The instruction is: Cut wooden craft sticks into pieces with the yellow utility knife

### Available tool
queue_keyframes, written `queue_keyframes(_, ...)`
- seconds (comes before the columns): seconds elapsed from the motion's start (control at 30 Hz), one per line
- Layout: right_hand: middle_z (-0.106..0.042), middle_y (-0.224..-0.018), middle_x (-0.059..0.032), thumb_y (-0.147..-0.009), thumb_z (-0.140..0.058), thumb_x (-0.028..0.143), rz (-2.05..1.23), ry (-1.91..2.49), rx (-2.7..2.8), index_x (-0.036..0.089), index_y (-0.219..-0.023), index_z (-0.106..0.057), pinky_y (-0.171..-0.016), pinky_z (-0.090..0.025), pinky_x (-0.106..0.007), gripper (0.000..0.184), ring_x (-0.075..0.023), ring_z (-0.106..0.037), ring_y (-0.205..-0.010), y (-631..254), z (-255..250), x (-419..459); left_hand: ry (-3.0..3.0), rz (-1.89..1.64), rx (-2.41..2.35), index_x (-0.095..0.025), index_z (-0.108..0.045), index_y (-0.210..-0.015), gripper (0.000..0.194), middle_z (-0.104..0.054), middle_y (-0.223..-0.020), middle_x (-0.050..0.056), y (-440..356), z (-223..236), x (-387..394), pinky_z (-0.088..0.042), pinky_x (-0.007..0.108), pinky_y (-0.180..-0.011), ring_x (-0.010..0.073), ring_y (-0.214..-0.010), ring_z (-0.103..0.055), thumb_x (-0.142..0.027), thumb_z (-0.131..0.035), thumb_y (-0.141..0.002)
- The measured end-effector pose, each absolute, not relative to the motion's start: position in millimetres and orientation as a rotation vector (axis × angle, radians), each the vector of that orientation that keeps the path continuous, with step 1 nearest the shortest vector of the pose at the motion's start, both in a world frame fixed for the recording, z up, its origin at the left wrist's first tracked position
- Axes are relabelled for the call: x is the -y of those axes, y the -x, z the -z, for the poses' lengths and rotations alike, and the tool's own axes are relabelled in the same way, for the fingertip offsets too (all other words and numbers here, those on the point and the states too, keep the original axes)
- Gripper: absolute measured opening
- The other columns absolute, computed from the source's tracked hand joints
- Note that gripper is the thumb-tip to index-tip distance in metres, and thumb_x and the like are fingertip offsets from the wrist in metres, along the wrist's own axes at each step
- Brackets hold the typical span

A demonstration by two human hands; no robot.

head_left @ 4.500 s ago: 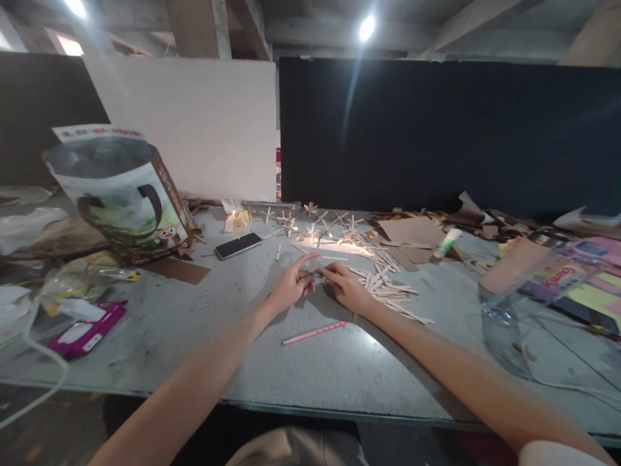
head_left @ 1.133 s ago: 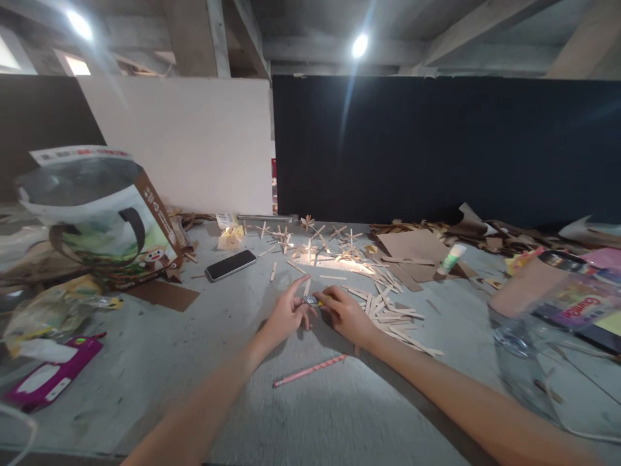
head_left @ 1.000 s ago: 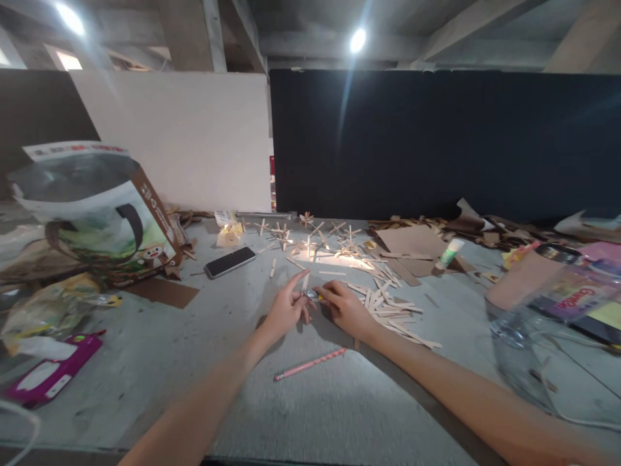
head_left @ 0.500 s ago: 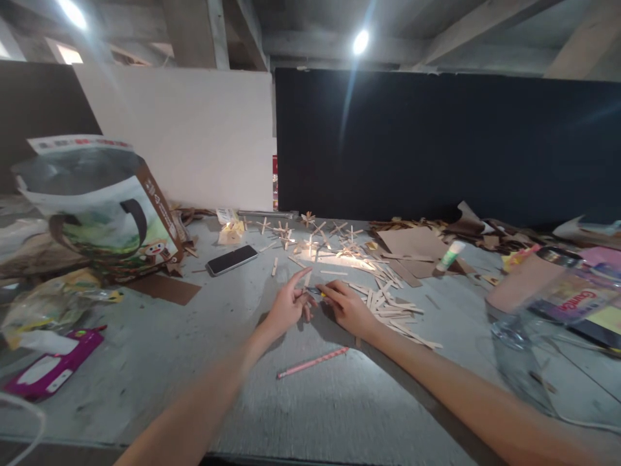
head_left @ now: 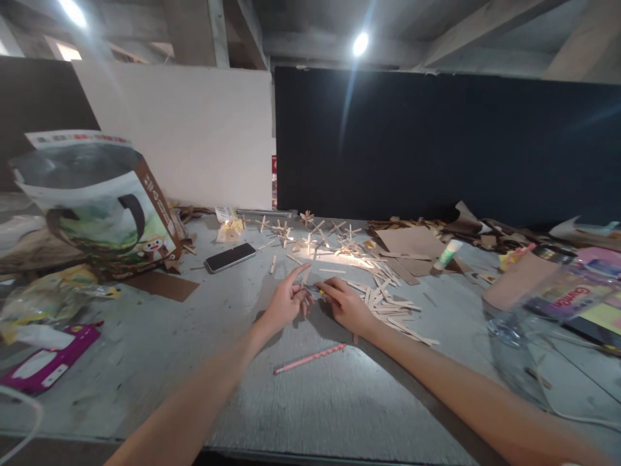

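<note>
My left hand [head_left: 285, 304] is over the middle of the table, its index finger stretched forward and the other fingers curled in. A short pale wooden stick [head_left: 305, 277] shows at those fingers, pinched as far as I can see. Facing it, my right hand [head_left: 348, 307] is closed around what looks like a small utility knife [head_left: 321, 292], with a yellow part and a thin greyish tip pointing at the left fingertips. The fingers hide most of both items. Loose wooden sticks [head_left: 383, 298] lie in a pile beside my right hand, and crossed stick pieces [head_left: 310, 241] stand beyond both hands.
Nearer to me lies a pink pencil [head_left: 310, 360]. A phone [head_left: 230, 257], a large printed bag [head_left: 97, 213] and a purple device [head_left: 51, 359] are on the left. On the right are cardboard sheets [head_left: 412, 243], a glue stick [head_left: 447, 255] and a clear bottle [head_left: 514, 356].
The view has shifted slightly, so things on the table appear a little further left and up. Both hands keep nearly the same pose, close together.
</note>
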State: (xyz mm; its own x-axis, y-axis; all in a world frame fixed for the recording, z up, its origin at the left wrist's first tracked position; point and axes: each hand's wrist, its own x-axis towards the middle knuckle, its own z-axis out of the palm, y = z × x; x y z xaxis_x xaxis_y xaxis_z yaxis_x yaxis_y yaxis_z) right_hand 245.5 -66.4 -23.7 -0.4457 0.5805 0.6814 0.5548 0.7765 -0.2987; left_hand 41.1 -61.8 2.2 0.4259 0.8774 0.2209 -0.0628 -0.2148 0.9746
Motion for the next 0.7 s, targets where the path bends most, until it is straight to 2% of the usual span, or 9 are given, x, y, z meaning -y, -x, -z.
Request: queue_keyframes(0.7,-0.063,-0.105,-0.0105,-0.094,-0.044,0.007,-0.071,0.851,2.135,0.025,-0.134,-0.061,-0.085,-0.057,-0.039,0.047,-0.0226,-0.063,-0.096,-245.1,19.9,68.9,-1.554,-1.026,-0.763,-0.018,-0.030,-0.156,0.071,-0.064,-0.065,-0.003,-40.2,-2.5,62.0,-0.043,0.020,-0.045,0.0096,-0.042,-0.056,-0.032,-0.057,-0.092)
